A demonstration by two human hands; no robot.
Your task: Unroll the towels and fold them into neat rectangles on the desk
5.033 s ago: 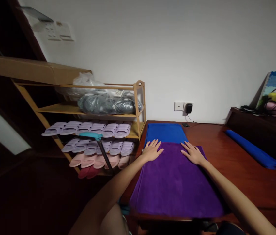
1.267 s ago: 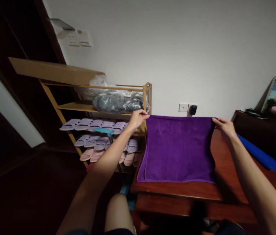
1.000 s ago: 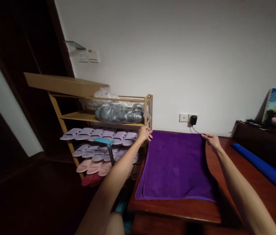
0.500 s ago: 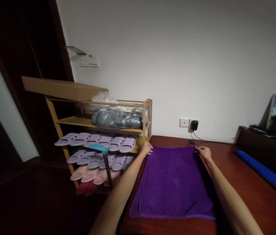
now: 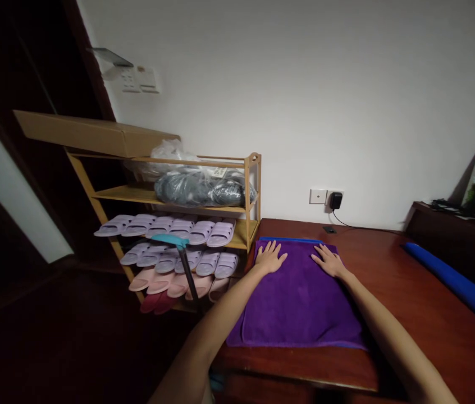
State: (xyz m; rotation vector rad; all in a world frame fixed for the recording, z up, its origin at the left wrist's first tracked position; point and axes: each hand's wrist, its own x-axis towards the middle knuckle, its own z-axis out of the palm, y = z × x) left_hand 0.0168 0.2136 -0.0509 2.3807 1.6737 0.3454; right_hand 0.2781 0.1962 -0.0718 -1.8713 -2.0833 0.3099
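A folded purple towel [image 5: 298, 306] lies on the reddish-brown wooden table [image 5: 393, 292], over a blue towel [image 5: 290, 239] that shows as a thin strip along the far edge and a sliver at the near right corner. My left hand [image 5: 270, 259] rests flat on the purple towel's far left part, fingers spread. On its far right part lies my right hand [image 5: 328, 262], palm down, fingers apart. Neither hand grips the cloth. The towel's left edge shows two layers, slightly offset.
A rolled or folded blue cloth [image 5: 452, 283] lies at the table's right. Left stands a wooden shoe rack [image 5: 246, 202] with lilac slippers [image 5: 204, 231], pink slippers [image 5: 178, 285] and a cardboard box [image 5: 94, 133]. A blue-topped handle [image 5: 170, 240] rises before it. A black charger [image 5: 336, 200] is in the wall socket.
The purple towel, lower over the blue one earlier, was lifted by its far corners, moved away from me and laid down. Both hands have since released the corners and flattened on it.
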